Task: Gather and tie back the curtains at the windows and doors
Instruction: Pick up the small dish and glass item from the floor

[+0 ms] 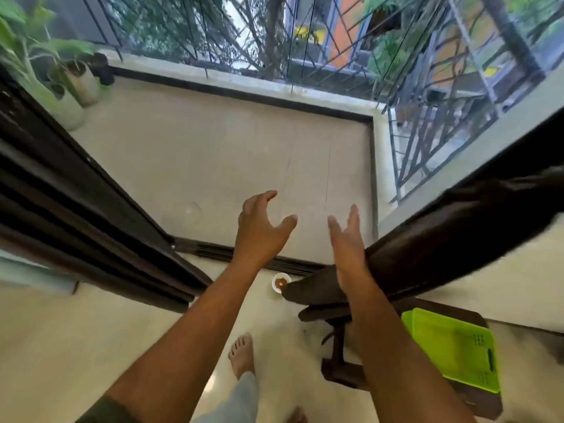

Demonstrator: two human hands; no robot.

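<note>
**Hands raised empty at balcony door, curtains either side**

Left hand (262, 227): fingers spread and curved, holding nothing. Right hand (346, 239): fingers straight, empty, just beside the dark right curtain (427, 254). Left curtain (91, 215): dark, hanging gathered against the frame. Advised handling: sweep the right curtain's folds into one bundle before tying. Green basket (451, 349) on floor nearby. Brands, labels, writing: none legible.

Curtains hang left (91, 215) and right (442, 239) of the doorway, potted plants (73, 87) beyond, a tray (451, 346) near right.
</note>
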